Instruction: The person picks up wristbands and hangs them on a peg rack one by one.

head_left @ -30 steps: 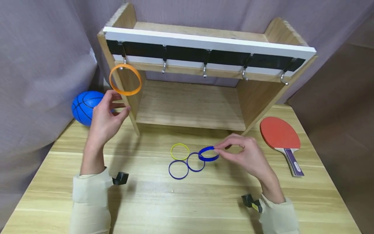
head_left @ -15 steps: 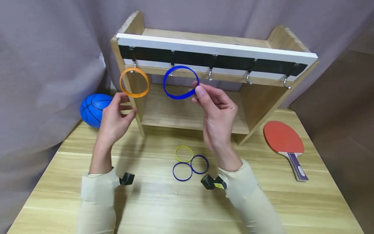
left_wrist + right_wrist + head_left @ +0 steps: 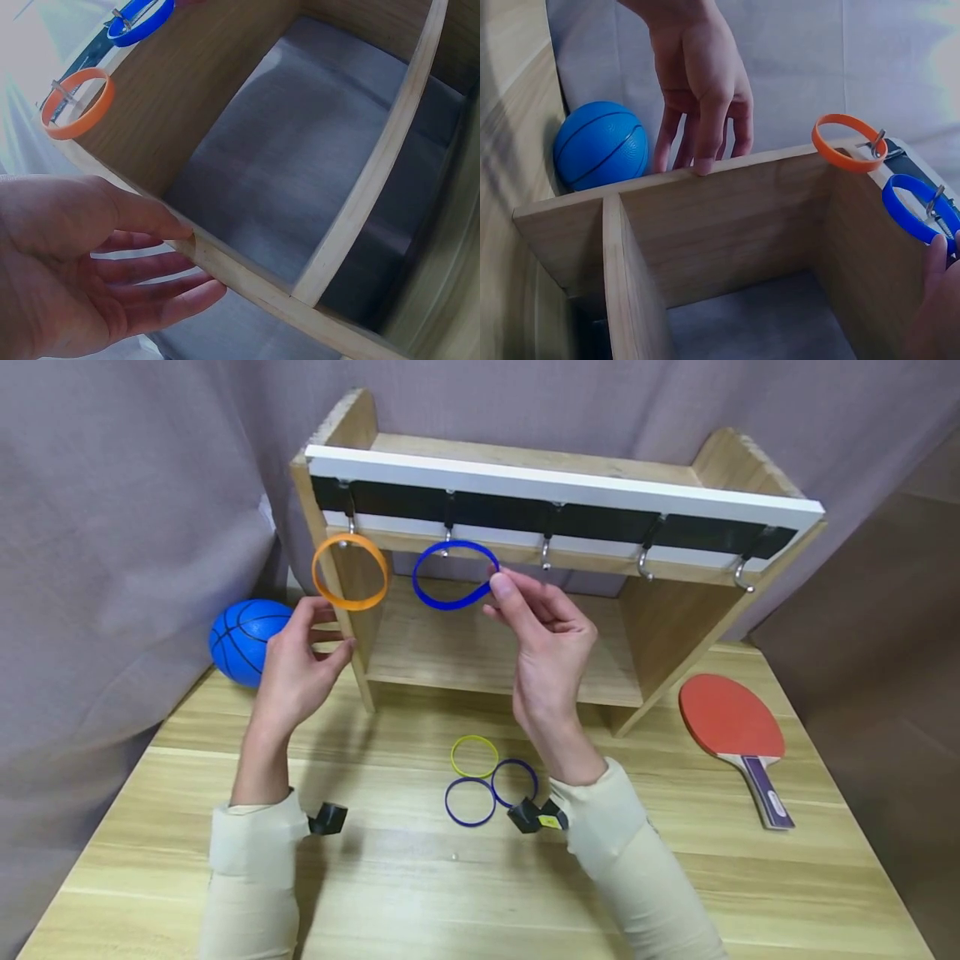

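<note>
My right hand [image 3: 551,647] pinches a blue silicone wristband [image 3: 450,607] between thumb and fingers. The band is held up at the second hook [image 3: 447,537] from the left, and in the right wrist view that hook's metal overlaps the blue loop [image 3: 887,199]. An orange wristband [image 3: 350,604] hangs from the leftmost hook. Beside the rack's left side panel [image 3: 247,281], my left hand [image 3: 303,660] has its thumb tip on the front edge and its loosely bent fingers along the outer side. Three more wristbands, a yellow one [image 3: 474,737] and two dark blue ones [image 3: 470,824], lie on the table.
The wooden rack [image 3: 510,685] stands at the back of the table [image 3: 420,902], its other three hooks bare. A blue ball [image 3: 243,643] sits left of it, close to the left hand. A red table tennis bat [image 3: 731,718] lies at right. Curtains hang behind.
My right hand has lifted the blue wristband from over the table to the second hook, then shifted slightly left. My left hand stays at the side panel. The view has shifted a little.
</note>
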`<state>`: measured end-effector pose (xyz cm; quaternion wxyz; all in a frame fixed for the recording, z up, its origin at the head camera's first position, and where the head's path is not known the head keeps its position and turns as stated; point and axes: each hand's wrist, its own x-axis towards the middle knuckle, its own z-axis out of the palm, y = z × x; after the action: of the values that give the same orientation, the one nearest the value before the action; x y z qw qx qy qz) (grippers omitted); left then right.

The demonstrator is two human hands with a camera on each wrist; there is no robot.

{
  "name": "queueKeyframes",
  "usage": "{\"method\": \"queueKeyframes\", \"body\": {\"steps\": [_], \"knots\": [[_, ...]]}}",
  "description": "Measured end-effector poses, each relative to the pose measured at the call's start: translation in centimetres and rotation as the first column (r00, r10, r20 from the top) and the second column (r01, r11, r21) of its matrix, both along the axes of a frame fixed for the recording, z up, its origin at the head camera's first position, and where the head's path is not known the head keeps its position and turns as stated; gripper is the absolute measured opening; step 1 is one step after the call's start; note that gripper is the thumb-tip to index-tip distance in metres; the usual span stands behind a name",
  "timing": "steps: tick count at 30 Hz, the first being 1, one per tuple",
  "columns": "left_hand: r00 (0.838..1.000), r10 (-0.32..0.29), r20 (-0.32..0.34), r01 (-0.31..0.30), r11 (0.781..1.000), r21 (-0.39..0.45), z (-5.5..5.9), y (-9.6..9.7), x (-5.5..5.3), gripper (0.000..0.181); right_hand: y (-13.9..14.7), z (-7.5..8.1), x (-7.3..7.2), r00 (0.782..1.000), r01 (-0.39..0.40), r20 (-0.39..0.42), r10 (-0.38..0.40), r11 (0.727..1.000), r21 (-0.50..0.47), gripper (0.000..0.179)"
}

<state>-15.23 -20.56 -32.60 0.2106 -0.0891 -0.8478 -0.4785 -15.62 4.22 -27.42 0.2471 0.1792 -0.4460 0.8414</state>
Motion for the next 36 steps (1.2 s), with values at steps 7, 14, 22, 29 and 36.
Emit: {"method": "queueKeyframes", "body": {"steps": [7, 14, 22, 29, 36], "knots": [[1.000, 0.001, -0.007, -0.001, 1.000, -0.003, 0.0, -0.1, 0.0, 0.045, 0.1, -0.5, -0.1, 1.000, 0.009, 0.016, -0.010, 0.999, 0.054, 0.017], [1.000, -0.002, 0.003, 0.003, 1.000, -0.005, -0.1, 0.0, 0.1, 0.045, 0.8, -0.9, 0.1, 0.999, 0.017, 0.026, -0.021, 0.991, 0.136, 0.018], [1.000, 0.014, -0.004, -0.014, 1.000, -0.011, 0.0, 0.1, 0.1, 0.044, 4.0, -0.8, 2.1, 0.997, 0.032, 0.048, -0.052, 0.935, 0.353, 0.016], [1.000, 0.014, 0.019, -0.014, 1.000, -0.018, 0.0, 0.1, 0.3, 0.043, 9.4, -3.2, 3.6, 0.959, -0.174, 0.258, -0.119, 0.471, 0.865, 0.016], [0.999, 0.028, 0.028, -0.027, 0.999, -0.034, 0.0, 0.0, 0.1, 0.043, 12.1, -7.8, 4.2, 0.978, -0.203, 0.191, -0.084, -0.160, 0.966, 0.016]]}}
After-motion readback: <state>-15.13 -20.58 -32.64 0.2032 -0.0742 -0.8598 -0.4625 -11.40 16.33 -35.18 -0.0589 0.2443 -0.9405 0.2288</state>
